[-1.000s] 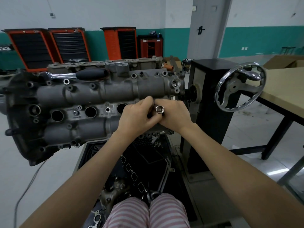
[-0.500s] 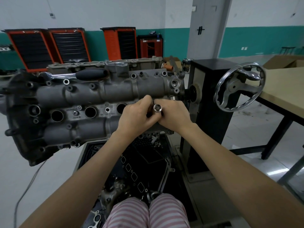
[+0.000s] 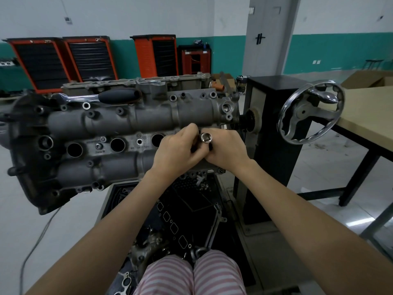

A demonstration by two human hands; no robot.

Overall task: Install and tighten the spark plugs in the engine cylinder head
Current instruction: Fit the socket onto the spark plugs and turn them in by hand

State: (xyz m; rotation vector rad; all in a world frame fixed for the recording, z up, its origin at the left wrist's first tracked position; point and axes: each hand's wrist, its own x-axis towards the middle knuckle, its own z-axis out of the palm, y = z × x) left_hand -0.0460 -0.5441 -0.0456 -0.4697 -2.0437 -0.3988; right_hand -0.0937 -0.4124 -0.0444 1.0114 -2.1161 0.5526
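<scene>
One cylinder head (image 3: 110, 133) on its stand, three open plug wells showing. One socket (image 3: 205, 137), open end toward you, pinched between your left hand (image 3: 177, 151) and right hand (image 3: 226, 150) at the head's right end. One ratchet (image 3: 100, 96) lying on top. One handwheel (image 3: 309, 112). One desk (image 3: 365, 111), right. Four tool cabinets (image 3: 89, 58) along the teal-banded wall.

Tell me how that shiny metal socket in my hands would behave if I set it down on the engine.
The shiny metal socket looks round and smooth, so it would probably roll off the sloped grey engine cylinder head. Being polished steel, it is likely stiff, heavy for its size and a bit slippery. Both the left hand and right hand grip it.
</scene>
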